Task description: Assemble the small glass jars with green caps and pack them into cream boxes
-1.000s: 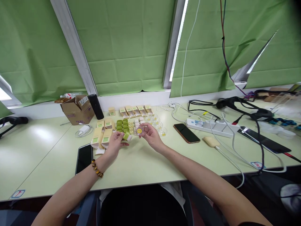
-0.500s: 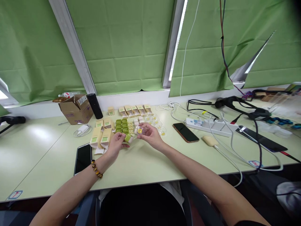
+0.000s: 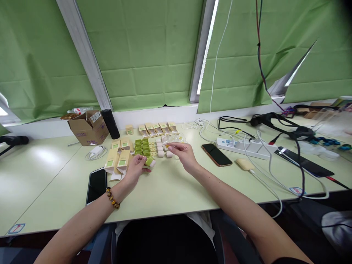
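My left hand is closed around a small green-and-white block, which it holds above the table. The fingers of my right hand are pinched together on a small clear piece with a bit of yellow, mostly hidden by the fingertips. Right behind that hand lie several clear plastic covers. White blocks stand in rows beside its fingertips. To their left are small pale yellow pieces and several olive-green trays. Open cream cartons stand left of my left hand.
More cream cartons line the back. Two phones flank the work area, beside a cardboard box and a black cylinder. A white power strip with tangled cables and a black headset frame are at the right.
My right hand has moved away from my left, slightly to the right and back, and its fingers have turned. The row of white blocks is now uncovered. My left hand stays put.
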A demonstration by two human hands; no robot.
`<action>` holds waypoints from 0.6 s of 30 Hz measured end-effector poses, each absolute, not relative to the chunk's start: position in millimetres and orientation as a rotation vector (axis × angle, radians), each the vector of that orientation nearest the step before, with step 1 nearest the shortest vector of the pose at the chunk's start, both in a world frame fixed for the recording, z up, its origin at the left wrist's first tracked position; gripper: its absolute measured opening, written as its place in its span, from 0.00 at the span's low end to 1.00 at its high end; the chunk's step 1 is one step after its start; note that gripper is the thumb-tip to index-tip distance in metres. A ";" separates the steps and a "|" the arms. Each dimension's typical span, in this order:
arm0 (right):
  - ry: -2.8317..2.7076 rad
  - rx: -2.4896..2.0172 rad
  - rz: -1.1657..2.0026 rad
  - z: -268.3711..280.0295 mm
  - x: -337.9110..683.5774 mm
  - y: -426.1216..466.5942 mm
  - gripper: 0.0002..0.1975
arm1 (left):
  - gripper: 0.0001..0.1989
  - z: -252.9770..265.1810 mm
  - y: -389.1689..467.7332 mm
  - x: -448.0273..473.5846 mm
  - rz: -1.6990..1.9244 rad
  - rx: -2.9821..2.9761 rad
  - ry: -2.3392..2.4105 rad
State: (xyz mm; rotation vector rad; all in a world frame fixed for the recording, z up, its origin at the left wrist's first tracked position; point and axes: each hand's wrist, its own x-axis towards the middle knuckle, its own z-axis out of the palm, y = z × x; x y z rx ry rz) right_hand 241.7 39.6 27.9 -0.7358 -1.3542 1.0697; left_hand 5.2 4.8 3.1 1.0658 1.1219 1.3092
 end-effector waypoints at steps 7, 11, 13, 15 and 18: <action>-1.286 -0.499 1.155 36.3 242.4 29.1 0.24 | 0.24 3.2 3.7 5.3 1.303 1.080 1.109; -1.348 -0.331 1.263 35.7 238.9 18.7 0.28 | 0.24 2.5 4.0 5.4 1.312 1.068 1.110; -1.374 -0.337 1.249 34.3 237.5 15.3 0.30 | 0.23 2.5 4.2 5.5 1.307 1.061 1.114; -1.399 -0.364 1.230 33.3 236.7 13.8 0.32 | 0.22 2.8 4.2 5.5 1.303 1.057 1.119; -1.422 -0.393 1.246 32.9 235.5 14.6 0.33 | 0.22 3.4 3.8 5.6 1.300 1.056 1.126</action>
